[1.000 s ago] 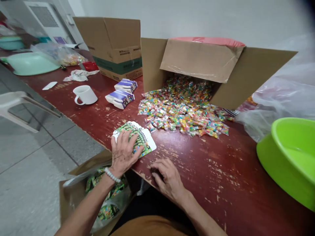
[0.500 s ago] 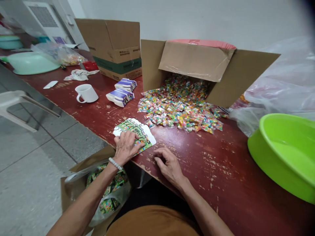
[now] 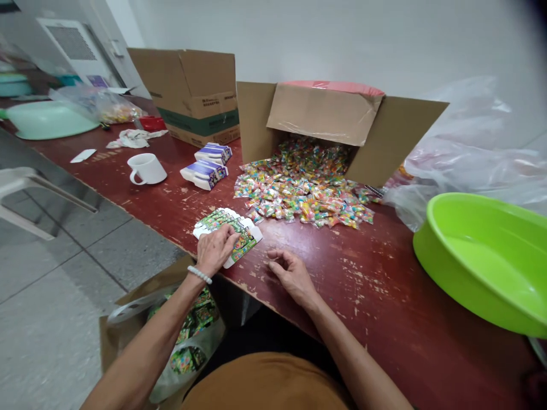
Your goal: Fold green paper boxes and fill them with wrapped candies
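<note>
My left hand (image 3: 215, 249), with a pale bead bracelet at its wrist, rests on a fanned row of flat green printed cartons (image 3: 220, 217). Its thumb and fingers are closed at the front carton (image 3: 245, 244), whose white end flap shows below the hand. To the right, my right hand (image 3: 294, 274) hovers low or rests at the table's near edge; I cannot tell which. Its fingers are loosely curled, with a gap to the thumb and nothing visible between them. Beyond both hands spreads a pile of small wrapped candies (image 3: 305, 199), spilling from an open cardboard box (image 3: 318, 117).
A lime green basin (image 3: 478, 267) stands at the right beside clear plastic bags (image 3: 465, 148). A white mug (image 3: 147, 169), purple-and-white boxes (image 3: 205, 173) and another carton box (image 3: 200, 114) stand at left. Below the edge, a lined box (image 3: 188, 353) holds green packs.
The front carton has shifted under my left hand, and its lower white flap now shows. My right hand stays nearly in place. The whole view has turned slightly.
</note>
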`<state>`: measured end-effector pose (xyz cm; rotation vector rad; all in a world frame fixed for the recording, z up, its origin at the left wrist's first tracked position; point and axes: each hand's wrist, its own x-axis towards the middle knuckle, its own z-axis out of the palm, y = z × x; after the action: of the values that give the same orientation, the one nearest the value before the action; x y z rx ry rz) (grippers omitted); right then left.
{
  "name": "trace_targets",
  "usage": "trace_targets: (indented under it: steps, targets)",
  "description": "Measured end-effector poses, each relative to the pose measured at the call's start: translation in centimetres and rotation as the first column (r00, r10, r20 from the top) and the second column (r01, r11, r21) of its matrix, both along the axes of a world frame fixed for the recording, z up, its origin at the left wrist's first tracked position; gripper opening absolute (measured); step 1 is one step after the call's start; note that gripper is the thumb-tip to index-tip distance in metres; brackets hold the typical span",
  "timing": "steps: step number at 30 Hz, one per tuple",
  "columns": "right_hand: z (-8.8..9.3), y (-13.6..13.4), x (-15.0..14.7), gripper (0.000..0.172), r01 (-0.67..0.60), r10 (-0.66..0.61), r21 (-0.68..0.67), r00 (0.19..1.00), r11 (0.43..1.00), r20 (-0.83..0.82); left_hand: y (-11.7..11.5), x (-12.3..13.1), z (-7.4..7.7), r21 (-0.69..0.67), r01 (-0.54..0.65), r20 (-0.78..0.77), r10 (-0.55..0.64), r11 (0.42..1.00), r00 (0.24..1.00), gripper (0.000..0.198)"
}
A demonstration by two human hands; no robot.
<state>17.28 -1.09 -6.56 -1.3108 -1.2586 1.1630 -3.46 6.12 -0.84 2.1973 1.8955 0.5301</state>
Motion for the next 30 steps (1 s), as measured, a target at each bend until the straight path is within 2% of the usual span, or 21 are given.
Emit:
trace_targets:
  steps: [4,9,11,13,14,15,16,17,19,20,21,23,26,28,30]
  targets:
    - [0.8,0.6,0.1,0.030,0.021,-0.030,-0.089,0.995,0.996,-0.094,-0.2,-0.3,0.3,0.034,0.021,0.030,-0.022,0.999,0.999,0.021]
    - [2.4,1.8,-0.3,0.039,0.091,-0.099,-0.069,0.988,0.993,-0.116,-0.5,-0.3,1.3,0.095,0.053,0.127,-0.065,0.994,0.990,0.023]
    - [3.1,2.3,-0.6,0.044,0.125,-0.129,-0.034,0.975,0.992,-0.180,-1.2,0.0,2.0,0.068,0.075,0.255,-0.090,0.995,0.963,0.025]
    - [3.8,2.5,-0.8,0.039,0.112,-0.103,0.022,0.962,0.993,-0.252,-2.4,0.3,2.5,-0.053,0.140,0.501,-0.095,0.989,0.860,0.028]
    - [4.2,2.5,-0.8,0.035,0.088,-0.071,0.048,0.958,0.995,-0.279,-3.2,0.5,2.6,-0.150,0.209,0.639,-0.066,0.966,0.766,0.030]
    - [4.6,2.4,-0.8,0.032,0.058,-0.035,0.067,0.954,0.996,-0.298,-4.0,0.7,2.6,-0.250,0.309,0.759,-0.012,0.917,0.651,0.032]
    - [4.9,2.1,-0.7,0.031,0.025,0.001,0.082,0.952,0.996,-0.308,-4.7,0.9,2.6,-0.328,0.433,0.844,0.055,0.839,0.533,0.036]
    - [5.3,1.8,-0.6,0.030,-0.009,0.037,0.092,0.951,0.996,-0.307,-5.4,1.1,2.4,-0.369,0.570,0.900,0.127,0.735,0.418,0.043]
    - [6.1,0.9,-0.3,0.030,-0.098,0.124,0.104,0.950,0.990,-0.288,-6.7,1.5,1.9,-0.325,0.798,0.943,0.241,0.507,0.231,0.059]
    - [6.4,0.4,-0.2,0.030,-0.150,0.174,0.105,0.945,0.983,-0.278,-7.1,1.8,1.6,-0.272,0.865,0.947,0.276,0.421,0.163,0.063]
    - [6.8,0.0,-0.1,0.030,-0.200,0.221,0.102,0.936,0.975,-0.276,-7.5,2.1,1.4,-0.224,0.905,0.948,0.298,0.363,0.115,0.063]
    - [7.4,-0.9,0.0,0.031,-0.273,0.287,0.088,0.911,0.958,-0.298,-8.0,2.7,1.1,-0.178,0.929,0.943,0.326,0.326,0.067,0.057]
    - [7.9,-1.8,0.1,0.039,-0.313,0.317,0.068,0.886,0.947,-0.340,-8.3,3.3,1.4,-0.201,0.911,0.948,0.304,0.361,0.088,0.055]
    - [8.0,-2.3,0.1,0.047,-0.320,0.320,0.060,0.876,0.945,-0.361,-8.3,3.4,1.7,-0.221,0.896,0.957,0.263,0.386,0.123,0.058]
    - [7.8,-2.5,0.2,0.053,-0.316,0.318,0.071,0.867,0.946,-0.383,-8.3,3.4,2.0,-0.220,0.889,0.961,0.246,0.402,0.126,0.061]
